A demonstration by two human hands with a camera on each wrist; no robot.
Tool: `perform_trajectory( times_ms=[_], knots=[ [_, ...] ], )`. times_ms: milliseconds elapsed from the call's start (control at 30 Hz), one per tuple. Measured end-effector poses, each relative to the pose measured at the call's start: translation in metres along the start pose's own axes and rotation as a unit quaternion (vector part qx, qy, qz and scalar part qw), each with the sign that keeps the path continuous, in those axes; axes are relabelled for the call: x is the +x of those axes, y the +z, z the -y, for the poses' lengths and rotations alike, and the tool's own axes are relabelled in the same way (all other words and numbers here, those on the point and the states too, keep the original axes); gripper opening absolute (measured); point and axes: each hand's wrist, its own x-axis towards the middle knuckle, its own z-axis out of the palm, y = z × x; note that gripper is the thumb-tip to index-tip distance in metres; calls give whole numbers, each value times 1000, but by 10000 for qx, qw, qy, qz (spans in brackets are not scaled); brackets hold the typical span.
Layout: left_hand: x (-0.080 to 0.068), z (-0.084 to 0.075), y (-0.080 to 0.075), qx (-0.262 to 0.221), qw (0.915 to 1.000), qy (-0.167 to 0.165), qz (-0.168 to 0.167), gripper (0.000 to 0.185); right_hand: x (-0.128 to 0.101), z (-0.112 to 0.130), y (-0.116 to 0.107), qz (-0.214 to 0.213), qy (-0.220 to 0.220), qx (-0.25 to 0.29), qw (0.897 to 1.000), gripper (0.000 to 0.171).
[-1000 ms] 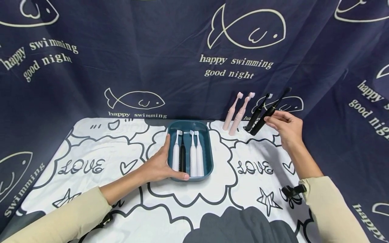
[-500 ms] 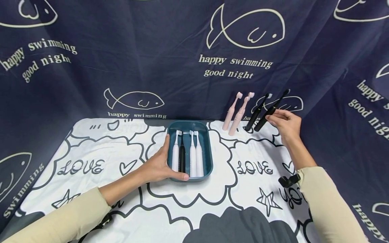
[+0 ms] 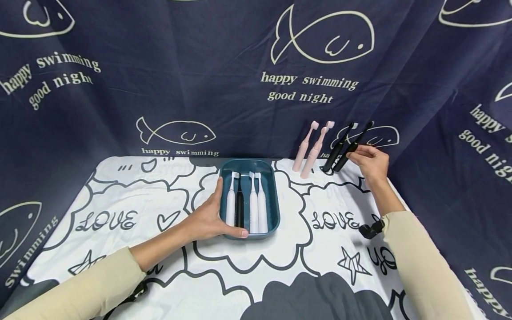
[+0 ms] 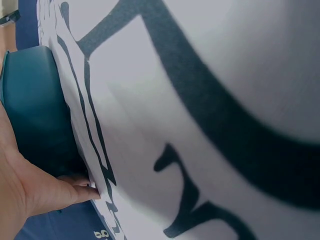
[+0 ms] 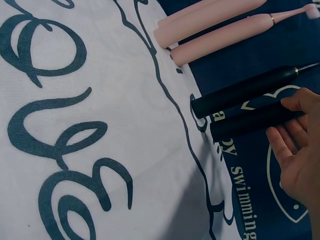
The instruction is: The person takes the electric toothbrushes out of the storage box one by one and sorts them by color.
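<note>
From the head view, a white cloth (image 3: 280, 262) with dark cartoon clouds, stars and "LOVE" lettering covers the table, and a navy curtain (image 3: 168, 75) printed with fish outlines and "happy swimming good night" hangs behind and wraps round both sides. A teal tray (image 3: 275, 209) sits mid-table holding three white brushes and one black. The left hand (image 3: 208, 218) clasps the tray's near left corner, thumb along the near rim. At the far right, two pink brushes (image 3: 310, 149) and two black ones lean against the curtain; the right hand (image 3: 370, 162) pinches the rightmost black brush (image 3: 354, 146) at its handle.

The left wrist view shows the tray's wall (image 4: 35, 110) against the palm, with the cloth's dark lines filling the rest.

In the right wrist view, the fingers (image 5: 287, 142) curl round the black brush (image 5: 245, 124), its foot on the curtain just beyond the cloth's edge, close beside the other black brush (image 5: 240, 92); the pink pair (image 5: 215, 30) lies farther off.
</note>
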Motion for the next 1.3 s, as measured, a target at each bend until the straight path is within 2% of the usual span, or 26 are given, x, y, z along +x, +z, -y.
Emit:
perform_trajectory(
  times_ms=[300, 600, 1000, 1300],
  knots=[
    [-1, -1, -1, 9, 10000, 13, 10, 175, 4, -9, 4, -1, 20, -378, 9993, 29],
    [-1, -1, -1, 14, 10000, -8, 17, 175, 5, -13, 5, -39, 3, -342, 9994, 30],
    [0, -1, -1, 80, 10000, -12, -11, 175, 5, -14, 4, -40, -53, -817, 9966, 32],
    [-1, -1, -1, 78, 10000, -36, -9, 175, 0, -17, 2, 5, -99, -617, 9980, 34]
  ],
)
